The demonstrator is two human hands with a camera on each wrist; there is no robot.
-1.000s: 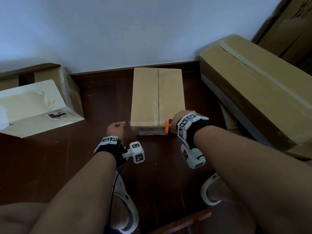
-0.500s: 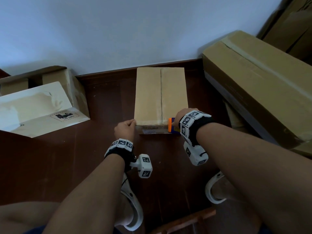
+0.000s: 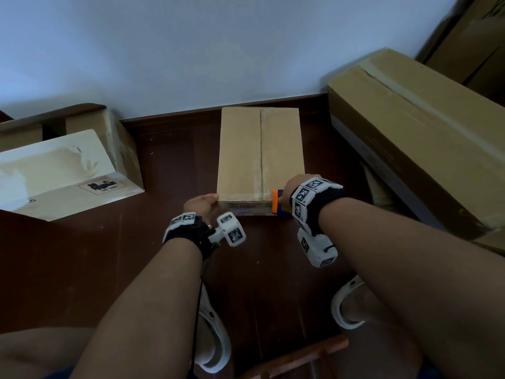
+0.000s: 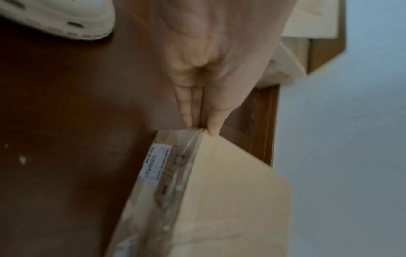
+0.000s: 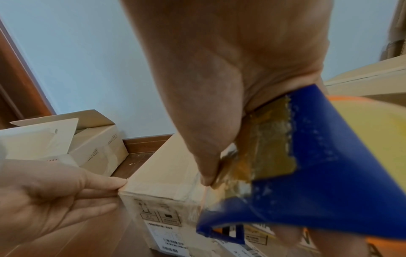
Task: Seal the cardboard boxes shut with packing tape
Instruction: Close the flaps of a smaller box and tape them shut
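The blue-and-orange plastic tape dispenser (image 3: pixel 277 201) is largely hidden behind the right hand (image 3: pixel 291 187) in the head view; in the right wrist view it runs off the right and bottom edges, and its yellowish tape roll (image 5: pixel 371 139) is blurred. The right fingers below it are blurred and cannot be told. Printed labels (image 5: pixel 167 231) on the near face of the closed brown cardboard box (image 3: pixel 240 154) are too small to read. Left of that box, the open pale cardboard box (image 3: pixel 54 170) is cut off by the edge. The left hand (image 4: pixel 215 57) is motion-blurred in its wrist view.
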